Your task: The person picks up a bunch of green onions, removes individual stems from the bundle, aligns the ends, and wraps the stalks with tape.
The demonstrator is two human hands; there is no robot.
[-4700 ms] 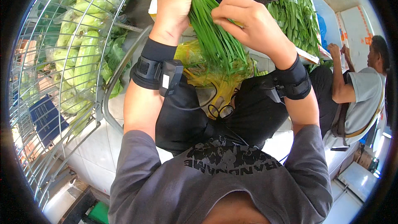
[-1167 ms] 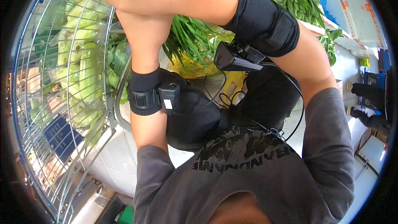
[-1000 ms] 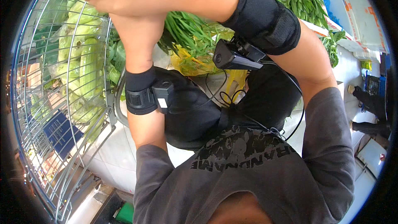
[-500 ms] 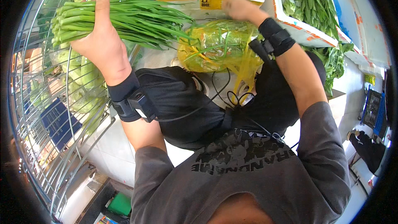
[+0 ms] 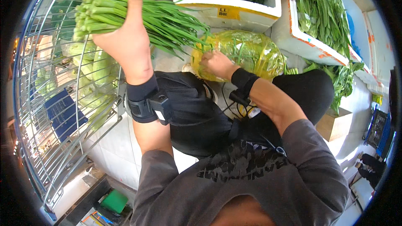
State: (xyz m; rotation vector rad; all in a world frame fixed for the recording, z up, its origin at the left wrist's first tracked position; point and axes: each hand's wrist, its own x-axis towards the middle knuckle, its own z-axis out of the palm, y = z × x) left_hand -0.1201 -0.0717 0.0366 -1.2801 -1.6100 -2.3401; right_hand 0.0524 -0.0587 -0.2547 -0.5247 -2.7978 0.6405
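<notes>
A bunch of chive-like greens (image 5: 171, 23) lies level in front of you at upper left, cut stalk ends pointing left over the wire cart (image 5: 58, 163), long leaf tips fanning right. Your left hand (image 5: 125, 44) has it near the stalk end, thumb pressed across the top and fingers wrapped beneath, mostly hidden. Your right hand (image 5: 217, 65) is beside the drooping tips, in front of the yellow plastic bag (image 5: 255, 54), its fingers curled in; whether they pinch a leaf or the bag, you cannot tell from this view. The step in hand seems to be steadying the bunch while your right hand works around its loose tips; the next move likely calls for a firm left grip, without crushing stalks, and a light right touch. Beyond the bag stands a white foam box (image 5: 251, 21); farther right, another holds leafy greens (image 5: 322, 21). Pale green gourds (image 5: 100, 65) show through the cart's wires.
</notes>
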